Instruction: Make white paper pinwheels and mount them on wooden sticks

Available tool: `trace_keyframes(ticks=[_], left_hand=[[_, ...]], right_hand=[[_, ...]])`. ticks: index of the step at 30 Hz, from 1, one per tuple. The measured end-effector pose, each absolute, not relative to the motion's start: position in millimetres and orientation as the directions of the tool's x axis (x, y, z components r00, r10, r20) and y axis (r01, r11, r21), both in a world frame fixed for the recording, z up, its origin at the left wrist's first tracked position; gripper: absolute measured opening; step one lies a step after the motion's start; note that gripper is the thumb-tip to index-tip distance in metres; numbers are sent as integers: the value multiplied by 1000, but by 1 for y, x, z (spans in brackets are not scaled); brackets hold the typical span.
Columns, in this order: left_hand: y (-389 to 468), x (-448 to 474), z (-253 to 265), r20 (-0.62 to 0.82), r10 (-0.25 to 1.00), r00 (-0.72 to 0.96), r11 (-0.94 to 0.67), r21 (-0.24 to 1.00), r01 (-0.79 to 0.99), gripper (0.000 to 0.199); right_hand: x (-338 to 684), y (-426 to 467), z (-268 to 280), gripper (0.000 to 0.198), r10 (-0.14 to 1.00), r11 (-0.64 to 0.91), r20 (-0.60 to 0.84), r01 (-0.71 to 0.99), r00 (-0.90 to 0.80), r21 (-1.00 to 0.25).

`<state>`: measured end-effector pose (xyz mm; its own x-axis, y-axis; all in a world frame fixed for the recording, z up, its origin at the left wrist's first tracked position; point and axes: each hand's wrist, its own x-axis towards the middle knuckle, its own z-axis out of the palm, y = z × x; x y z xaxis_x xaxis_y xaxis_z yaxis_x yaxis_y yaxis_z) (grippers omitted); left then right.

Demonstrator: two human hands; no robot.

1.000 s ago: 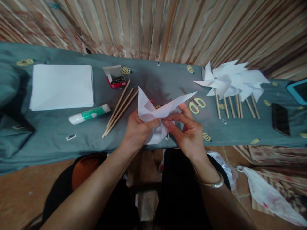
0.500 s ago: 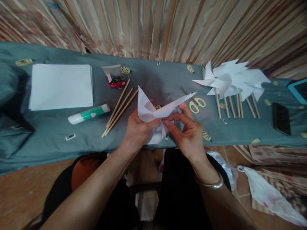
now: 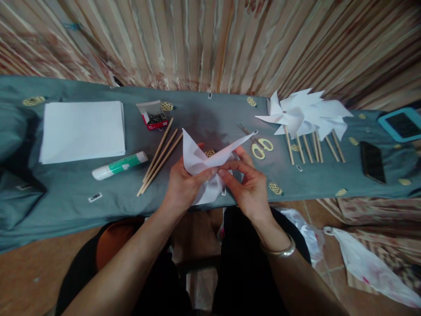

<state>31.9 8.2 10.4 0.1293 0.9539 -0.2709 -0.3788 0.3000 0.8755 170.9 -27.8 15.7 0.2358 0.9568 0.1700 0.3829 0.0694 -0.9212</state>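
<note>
A white paper pinwheel (image 3: 194, 151) with folded blades is held between my two hands, above the near edge of the cloth-covered table. My left hand (image 3: 184, 182) is closed on its left side, the thumb pressed near the centre. At that same centre, the thumb and forefinger of my right hand (image 3: 248, 186) pinch together; any small part between them is hidden. Three wooden sticks (image 3: 161, 156) lie just left of my left hand. Scissors with pale yellow handles (image 3: 263, 149) rest beyond my right hand.
On the left are a stack of white paper (image 3: 82, 131), a glue stick (image 3: 120, 166) and an open red box of small metal pieces (image 3: 154, 116). Several finished pinwheels (image 3: 302, 112) on sticks lie to the right, near a black phone (image 3: 372, 161) and a blue-framed device (image 3: 403, 124).
The camera view has shifted a little, so the table items sit lower, and those on the right further left. Both hands keep their hold on the paper at its centre.
</note>
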Motion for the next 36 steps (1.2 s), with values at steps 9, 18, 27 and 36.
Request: trace_keyframes(ticks=[9, 18, 27, 36], left_hand=[[8, 29, 14, -271, 958, 95, 287, 914, -285, 67], [6, 28, 9, -274, 954, 125, 292, 944, -157, 72], [5, 26, 7, -242, 959, 146, 258, 961, -97, 72], [4, 25, 8, -244, 956, 161, 257, 964, -67, 73]], right_hand=[[171, -26, 17, 63, 912, 34, 204, 430, 355, -902], [189, -20, 28, 87, 982, -136, -113, 153, 151, -979], [192, -18, 28, 79, 987, -152, -151, 23, 47, -988], [188, -18, 32, 67, 980, -194, -193, 15, 55, -981]])
